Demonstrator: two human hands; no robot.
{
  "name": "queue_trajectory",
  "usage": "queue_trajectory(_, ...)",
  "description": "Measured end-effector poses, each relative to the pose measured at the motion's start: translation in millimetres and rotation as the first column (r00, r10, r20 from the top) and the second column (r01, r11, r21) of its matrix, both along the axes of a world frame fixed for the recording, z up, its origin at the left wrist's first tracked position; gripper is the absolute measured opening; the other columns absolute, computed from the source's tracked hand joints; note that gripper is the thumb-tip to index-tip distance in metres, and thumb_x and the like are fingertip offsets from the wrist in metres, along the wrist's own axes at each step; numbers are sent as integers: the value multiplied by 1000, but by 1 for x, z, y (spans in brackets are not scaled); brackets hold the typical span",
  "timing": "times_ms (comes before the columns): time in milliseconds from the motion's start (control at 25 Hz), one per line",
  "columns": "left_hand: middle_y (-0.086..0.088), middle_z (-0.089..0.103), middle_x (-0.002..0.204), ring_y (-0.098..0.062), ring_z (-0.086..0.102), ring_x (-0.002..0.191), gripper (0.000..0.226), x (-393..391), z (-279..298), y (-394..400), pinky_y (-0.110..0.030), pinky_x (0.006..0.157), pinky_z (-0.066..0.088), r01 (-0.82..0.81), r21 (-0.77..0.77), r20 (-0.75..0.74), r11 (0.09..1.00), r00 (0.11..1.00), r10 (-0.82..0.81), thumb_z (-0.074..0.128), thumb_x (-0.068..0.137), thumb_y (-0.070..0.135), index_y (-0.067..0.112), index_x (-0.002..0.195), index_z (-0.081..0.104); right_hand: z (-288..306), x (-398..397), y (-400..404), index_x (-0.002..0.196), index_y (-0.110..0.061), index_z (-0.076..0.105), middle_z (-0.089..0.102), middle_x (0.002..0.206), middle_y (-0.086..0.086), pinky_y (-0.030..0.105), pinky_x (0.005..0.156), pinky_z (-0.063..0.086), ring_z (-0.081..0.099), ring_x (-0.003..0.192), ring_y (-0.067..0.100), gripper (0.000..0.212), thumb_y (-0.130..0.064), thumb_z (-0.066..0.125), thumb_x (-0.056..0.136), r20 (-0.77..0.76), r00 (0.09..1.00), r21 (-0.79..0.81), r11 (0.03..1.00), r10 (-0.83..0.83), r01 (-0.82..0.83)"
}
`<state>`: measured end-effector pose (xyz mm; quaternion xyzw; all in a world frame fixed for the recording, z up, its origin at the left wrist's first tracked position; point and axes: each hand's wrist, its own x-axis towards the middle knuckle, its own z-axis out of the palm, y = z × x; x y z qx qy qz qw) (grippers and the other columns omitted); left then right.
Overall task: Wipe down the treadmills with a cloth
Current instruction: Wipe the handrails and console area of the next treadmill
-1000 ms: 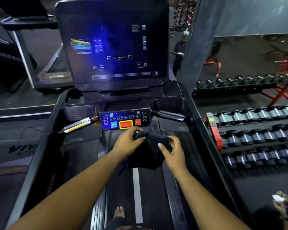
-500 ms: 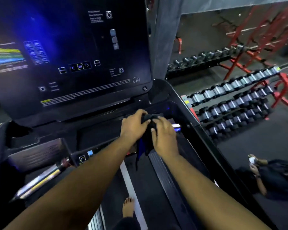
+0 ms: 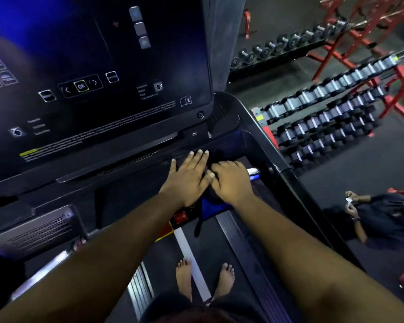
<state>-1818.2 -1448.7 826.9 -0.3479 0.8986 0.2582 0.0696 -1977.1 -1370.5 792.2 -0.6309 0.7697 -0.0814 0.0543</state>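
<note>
The dark cloth point(image 3: 216, 157) lies on the treadmill's console deck point(image 3: 131, 190), just under the lower right corner of the big screen point(image 3: 98, 73), and both hands cover most of it. The left hand point(image 3: 188, 177) is spread flat, fingers point(image 3: 197, 157) fanned toward twelve o'clock, its palm pressing the cloth's left part against the deck. At its three o'clock, touching it, the right hand point(image 3: 231, 179) is curled down over the cloth with bent knuckles, bunching the fabric under it; a blue-lit fold shows at the wrist's six o'clock. Below the hands sits a red button point(image 3: 180, 217), then the belt point(image 3: 219, 250) with its white stripe point(image 3: 191, 257) and two bare feet point(image 3: 184, 277) at six o'clock. Out at two o'clock stand dumbbell racks point(image 3: 324, 117); at four o'clock a seated person point(image 3: 383, 220) is on the floor.
</note>
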Motion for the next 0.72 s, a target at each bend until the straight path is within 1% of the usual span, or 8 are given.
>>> queue_trajectory(120, 6, -8, 167, -11, -13, 152, 68, -5, -1, -1, -56, 120, -5, -21, -14, 5, 1000, 1000, 21, 16, 102, 58, 28, 157, -10, -27, 0, 46, 132, -19, 57, 58, 130, 6, 50, 111, 33, 51, 125, 27, 50, -50, 36, 99, -69, 998, -159, 987, -8, -3)
queue_trajectory(160, 6, -8, 167, -11, -12, 152, 68, -6, -1, 0, -56, 121, -5, -26, -27, 23, 999, 999, 26, 17, 102, 57, 28, 157, -9, -26, -6, 42, 126, -19, 60, 61, 124, 6, 48, 107, 36, 55, 119, 27, 50, -52, 37, 97, -63, 998, -165, 986, 9, -20)
queue_trajectory(280, 6, -7, 167, -12, -10, 153, 65, -12, -2, 0, -56, 121, -2, -41, -67, 57, 997, 997, 45, 17, 103, 54, 29, 157, -8, 0, -33, -4, 88, -21, 65, 69, 87, 4, 38, 74, 42, 66, 86, 28, 52, -59, 30, 91, -20, 998, 13, 998, 59, -59)
queue_trajectory(360, 6, -7, 167, -13, -9, 153, 64, -13, -2, 0, -55, 121, -1, -44, -71, 84, 996, 995, 50, 17, 103, 53, 29, 157, -7, 2, -37, -10, 85, -21, 64, 69, 84, 4, 38, 69, 43, 66, 82, 29, 55, -60, 27, 92, 9, 997, 24, 997, 75, -75)
queue_trajectory(480, 5, -6, 167, -12, -9, 153, 63, -13, -3, 3, -54, 122, -1, -55, -93, 91, 994, 994, 64, 17, 103, 52, 30, 158, -5, -22, -23, 37, 118, -19, 63, 64, 115, 5, 47, 100, 40, 58, 110, 26, 55, -58, 29, 99, -34, 999, -97, 995, 1, -4)
queue_trajectory(560, 5, -4, 167, -13, -8, 153, 63, -14, -3, 4, -54, 123, 0, -60, -109, 83, 992, 994, 69, 18, 103, 52, 30, 158, -3, -26, -30, 47, 128, -19, 58, 60, 125, 6, 52, 107, 34, 53, 119, 27, 63, -63, 25, 98, -61, 998, -82, 996, 30, -35)
queue_trajectory(640, 4, -2, 167, -14, -7, 153, 63, -14, -3, 4, -54, 123, 1, -62, -117, 85, 991, 994, 72, 19, 103, 53, 29, 158, -1, -7, -45, 23, 108, -22, 64, 66, 106, 3, 43, 90, 44, 61, 103, 25, 62, -68, 24, 96, -7, 996, 20, 996, 89, -89)
queue_trajectory(720, 3, -2, 168, -13, -7, 153, 63, -13, -2, 4, -54, 123, 1, -68, -115, 87, 991, 993, 79, 18, 103, 53, 29, 158, -1, 10, -57, -7, 80, -22, 60, 66, 82, 0, 35, 70, 41, 64, 82, 23, 58, -66, 26, 97, 88, 994, 190, 979, 61, -77)
